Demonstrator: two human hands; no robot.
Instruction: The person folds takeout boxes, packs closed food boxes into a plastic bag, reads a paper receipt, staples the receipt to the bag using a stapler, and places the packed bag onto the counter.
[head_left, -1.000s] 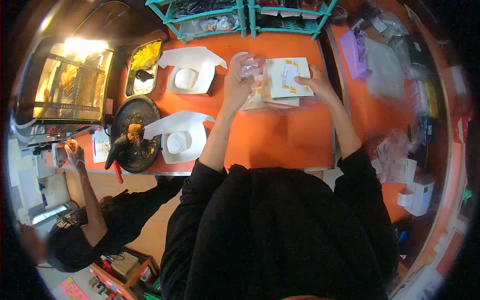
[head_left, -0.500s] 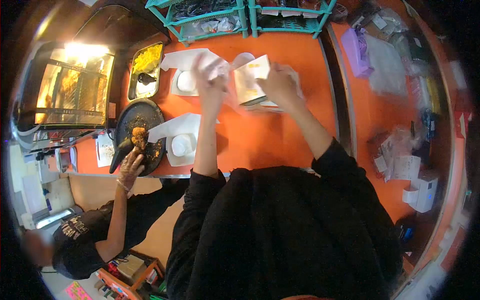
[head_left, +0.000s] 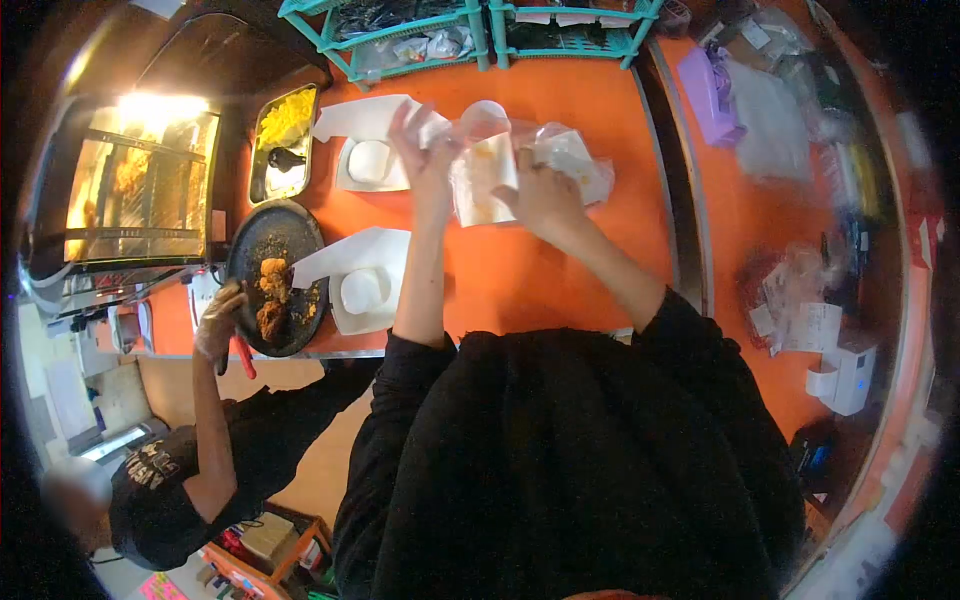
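Note:
My right hand [head_left: 550, 203] grips a white paper food box [head_left: 487, 185] with yellow print, its fingers closed over the right edge. My left hand [head_left: 427, 170] is raised just left of that box, blurred, with fingers apart and nothing visible in it. Under and right of my right hand lies a clear plastic bag [head_left: 590, 170] with white paper items. Further left stands an opened white box with a round mound of rice [head_left: 370, 161]. Nearer to me is a second opened box with a rice mound [head_left: 364, 291].
A co-worker's gloved hand [head_left: 217, 322] is beside a dark stone mortar [head_left: 255, 225] holding fried pieces [head_left: 272, 280]. Also around are a metal tray [head_left: 262, 180] with yellow food, a lit display cabinet [head_left: 140, 180], teal racks [head_left: 480, 40] and a purple box [head_left: 707, 100].
The printed box in my right hand has turned and shifted slightly left. The co-worker's hand has drawn back from the fried food to the mortar's left edge, where a red handle now shows.

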